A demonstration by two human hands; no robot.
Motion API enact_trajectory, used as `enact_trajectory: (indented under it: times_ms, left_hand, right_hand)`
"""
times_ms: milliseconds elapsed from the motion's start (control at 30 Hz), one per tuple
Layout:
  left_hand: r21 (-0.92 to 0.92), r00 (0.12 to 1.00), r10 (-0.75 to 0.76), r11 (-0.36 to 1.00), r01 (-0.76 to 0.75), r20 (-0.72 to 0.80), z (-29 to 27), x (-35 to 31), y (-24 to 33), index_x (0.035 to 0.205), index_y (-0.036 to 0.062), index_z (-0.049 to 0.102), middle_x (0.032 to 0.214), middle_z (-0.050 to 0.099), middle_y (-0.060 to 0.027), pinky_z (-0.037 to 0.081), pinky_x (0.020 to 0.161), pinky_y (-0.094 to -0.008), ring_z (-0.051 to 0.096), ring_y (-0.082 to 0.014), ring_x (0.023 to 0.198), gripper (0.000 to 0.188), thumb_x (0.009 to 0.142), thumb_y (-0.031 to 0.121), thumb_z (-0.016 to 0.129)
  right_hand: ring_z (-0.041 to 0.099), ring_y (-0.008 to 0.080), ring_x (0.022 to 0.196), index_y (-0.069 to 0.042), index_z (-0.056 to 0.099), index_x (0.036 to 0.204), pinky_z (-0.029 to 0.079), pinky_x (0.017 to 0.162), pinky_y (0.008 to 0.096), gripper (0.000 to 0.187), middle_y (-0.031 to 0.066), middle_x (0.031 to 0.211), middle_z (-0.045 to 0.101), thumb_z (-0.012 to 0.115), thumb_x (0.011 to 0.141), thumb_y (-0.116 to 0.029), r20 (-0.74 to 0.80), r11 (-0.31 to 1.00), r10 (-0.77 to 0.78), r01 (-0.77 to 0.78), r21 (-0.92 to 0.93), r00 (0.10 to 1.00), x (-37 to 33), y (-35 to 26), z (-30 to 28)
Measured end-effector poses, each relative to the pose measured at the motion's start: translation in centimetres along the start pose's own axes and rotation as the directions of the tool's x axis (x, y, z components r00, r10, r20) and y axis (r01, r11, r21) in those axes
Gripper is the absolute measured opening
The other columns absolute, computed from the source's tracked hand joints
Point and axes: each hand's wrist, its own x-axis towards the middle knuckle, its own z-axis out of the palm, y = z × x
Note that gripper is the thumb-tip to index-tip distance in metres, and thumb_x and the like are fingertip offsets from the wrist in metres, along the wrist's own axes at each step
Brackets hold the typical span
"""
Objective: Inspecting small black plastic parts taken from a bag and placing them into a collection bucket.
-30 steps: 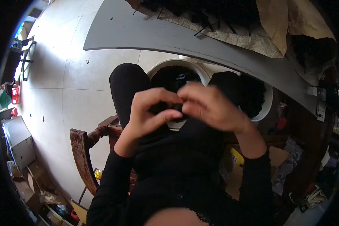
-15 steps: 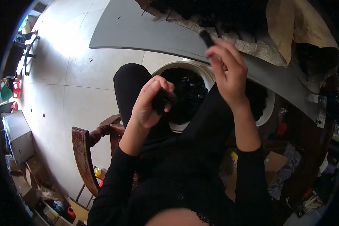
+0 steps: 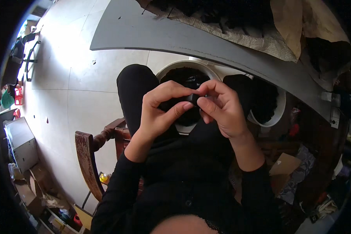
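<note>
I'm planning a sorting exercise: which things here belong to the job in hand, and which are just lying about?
Likely in use:
- black piece at the fingers
- central white tub of black material
- black pile on the bench

Seemingly lying about:
- cardboard
- red plastic item

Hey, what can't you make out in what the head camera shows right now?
All in the head view:
Small black piece: full shape hidden by the left hand and right hand.
Nearer white bucket: partly behind the hands; its dark contents blend together.
Right-hand white bucket: partly hidden under the grey table.
Black heap: cut off by the upper edge.
</note>
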Motion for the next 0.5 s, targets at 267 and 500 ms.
enact_trajectory:
  times_ms: [267,500]
  left_hand:
    - [0.22,0.994,0.107,0.97,-0.106,0.008,0.3,-0.1,0.7,0.087,-0.0039,0.063,0.076,0.06,-0.012,0.046,0.062,-0.025,0.06,-0.0202,0.069,0.021,0.066,-0.003,0.067]
    - [0.197,0.99,0.113,0.972,-0.127,0.083,-0.4,-0.2,1.0,0.09,-0.0026,0.063,0.077,0.059,-0.0109,0.047,0.061,-0.0255,0.059,-0.0201,0.068,0.027,0.064,-0.002,0.07]
  right_hand:
    - [0.045,0.004,0.063,-0.007,0.05,0.086,0.035,0.051,0.0154,0.006,0.0015,0.09,0.055,0.056,0.084,-0.008,-0.071,0.981,-0.037,0.05,0.186,0.997,0.2,1.6,0.3]
    - [0.043,0.0022,0.056,-0.008,0.048,0.082,0.032,0.048,0.0126,0.009,0.0008,0.083,0.055,0.057,0.084,-0.01,0.09,0.952,0.098,-0.119,0.28,0.991,0.3,0.7,-0.7]
